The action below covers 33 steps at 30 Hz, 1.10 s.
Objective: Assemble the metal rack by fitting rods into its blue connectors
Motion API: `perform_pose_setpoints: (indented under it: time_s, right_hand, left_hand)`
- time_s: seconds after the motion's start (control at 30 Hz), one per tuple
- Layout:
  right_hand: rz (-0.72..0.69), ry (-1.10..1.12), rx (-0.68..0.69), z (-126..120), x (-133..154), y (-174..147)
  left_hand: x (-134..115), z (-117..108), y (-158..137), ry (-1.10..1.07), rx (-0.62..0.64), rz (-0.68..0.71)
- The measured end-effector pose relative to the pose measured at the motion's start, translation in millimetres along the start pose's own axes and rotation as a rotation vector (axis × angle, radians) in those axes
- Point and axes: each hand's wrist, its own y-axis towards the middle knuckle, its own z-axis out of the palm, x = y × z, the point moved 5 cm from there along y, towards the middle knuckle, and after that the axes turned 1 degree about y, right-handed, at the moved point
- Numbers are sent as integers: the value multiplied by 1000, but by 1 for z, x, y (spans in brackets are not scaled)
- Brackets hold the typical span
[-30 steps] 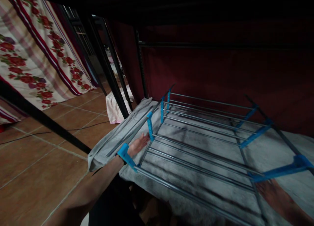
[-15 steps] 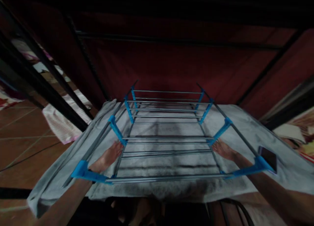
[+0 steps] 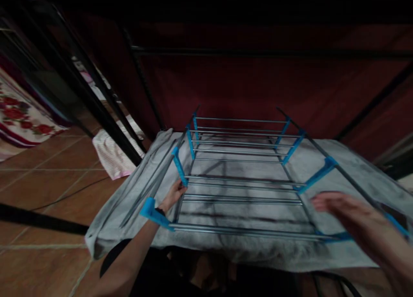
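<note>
A shoe-rack-like frame of thin metal tubes [image 3: 248,231] and blue plastic connectors lies on a grey cloth [image 3: 251,252]. My left hand [image 3: 173,196], with a dark band at its wrist, is inside the left side of the rack. Its fingers close round the frame at the lower end of a blue connector [image 3: 179,168]. My right hand [image 3: 335,204] is lifted off the rack, near the blue connector [image 3: 316,175] on the right. That hand is blurred, with its fingers stretched out and nothing seen in them.
Black metal bars [image 3: 97,109] rise on the left, before a dark red panel [image 3: 226,86] at the back. A striped cloth [image 3: 112,153] and a thin cable [image 3: 77,188] lie on the tiled floor [image 3: 41,180]. Floral fabric [image 3: 22,116] is at far left.
My right hand has come away from the right connector and risen. My left hand has closed on the left side of the frame. The view has swung left, so everything appears further right.
</note>
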Motion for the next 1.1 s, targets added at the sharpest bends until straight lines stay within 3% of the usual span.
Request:
perform_pose_setpoints:
  time_s: [0.07, 0.13, 0.23, 0.37, 0.47, 0.6, 1.1]
  right_hand:
    - [-33, -51, 476, 111, 11, 6]
    - [-151, -202, 619, 200, 18, 24]
    - [-354, -476, 584, 290, 16, 63]
    - [-462, -695, 493, 358, 15, 98]
    - [-441, -752, 434, 386, 25, 109]
    - [-431, -750, 453, 403, 31, 116]
    - [-426, -590, 516, 401, 20, 123]
  left_hand:
    - [5, 1, 3, 28, -23, 9]
    - [9, 2, 4, 60, -25, 24]
    - [13, 4, 1, 95, -13, 45]
    - [16, 8, 0, 151, -28, 64]
    - [18, 11, 0, 232, -48, 86]
    - [22, 12, 0, 257, -91, 118]
    - [29, 13, 5, 241, -91, 163]
